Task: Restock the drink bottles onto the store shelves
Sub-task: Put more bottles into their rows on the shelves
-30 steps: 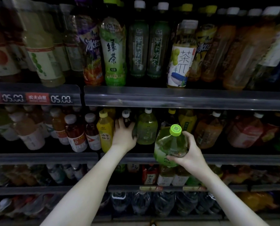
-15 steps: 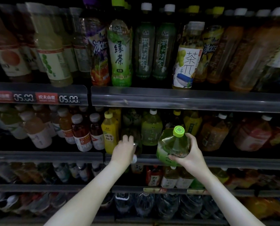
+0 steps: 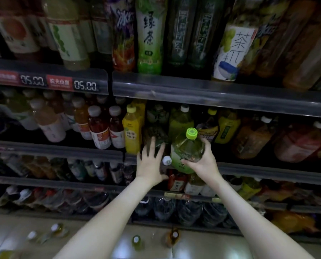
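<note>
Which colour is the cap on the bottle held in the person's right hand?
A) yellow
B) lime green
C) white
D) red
B: the right hand grips the green tea bottle, and its cap is plainly lime green.

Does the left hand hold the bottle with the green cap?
No: the right hand grips the green-capped bottle, while the left hand is spread open beside it.
</note>
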Demonstrator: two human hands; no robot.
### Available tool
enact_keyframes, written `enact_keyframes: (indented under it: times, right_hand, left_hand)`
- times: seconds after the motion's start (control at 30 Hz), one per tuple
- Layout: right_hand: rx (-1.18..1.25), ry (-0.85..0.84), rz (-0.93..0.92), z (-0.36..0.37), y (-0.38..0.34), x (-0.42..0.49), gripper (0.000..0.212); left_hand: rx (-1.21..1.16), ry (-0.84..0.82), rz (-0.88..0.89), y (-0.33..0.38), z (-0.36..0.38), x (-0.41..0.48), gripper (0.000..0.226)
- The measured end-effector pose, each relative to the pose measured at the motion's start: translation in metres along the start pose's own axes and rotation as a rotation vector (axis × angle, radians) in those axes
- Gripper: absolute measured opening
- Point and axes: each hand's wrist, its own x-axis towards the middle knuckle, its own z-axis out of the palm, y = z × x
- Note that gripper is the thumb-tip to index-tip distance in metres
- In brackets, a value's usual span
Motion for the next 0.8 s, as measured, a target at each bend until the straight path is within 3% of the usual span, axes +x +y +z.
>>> enact_keyframes:
  times: [0.1, 0.17, 0.3, 0.4, 0.53, 0.6, 0.7, 0.8]
  right_hand:
    - [-0.014, -0.003, 0.000, -0.007, 0.001, -0.001, 0.094]
    - [-0.035, -0.002, -0.013, -0.013, 0.002, -0.001, 0.092]
    - [-0.063, -0.015, -0.028, -0.024, 0.002, -0.001, 0.094]
    - [-0.088, -0.011, -0.048, -0.030, 0.003, -0.001, 0.097]
    - [-0.103, 0.006, -0.077, -0.039, 0.002, -0.001, 0.097]
    - [-0.099, 0.023, -0.074, -0.042, 0.003, 0.000, 0.097]
    - [-0.097, 0.050, -0.076, -0.046, 0.003, 0.000, 0.095]
    - [-0.063, 0.064, -0.065, -0.046, 0.005, 0.002, 0.092]
  left_hand:
    - [0.281, 0.235, 0.183, -0.004, -0.002, 0.014, 0.096]
    - [0.413, 0.176, 0.272, -0.009, -0.006, 0.025, 0.085]
    - [0.553, 0.081, 0.337, -0.015, -0.003, 0.039, 0.095]
    - [0.535, 0.103, 0.308, -0.014, 0.003, 0.049, 0.096]
    - [0.595, 0.116, 0.278, -0.001, 0.002, 0.052, 0.080]
    - [0.604, 0.131, 0.309, -0.001, 0.001, 0.053, 0.086]
    - [0.478, 0.176, 0.374, -0.001, -0.012, 0.049, 0.107]
    - [0.280, 0.262, 0.437, -0.004, -0.026, 0.033, 0.106]
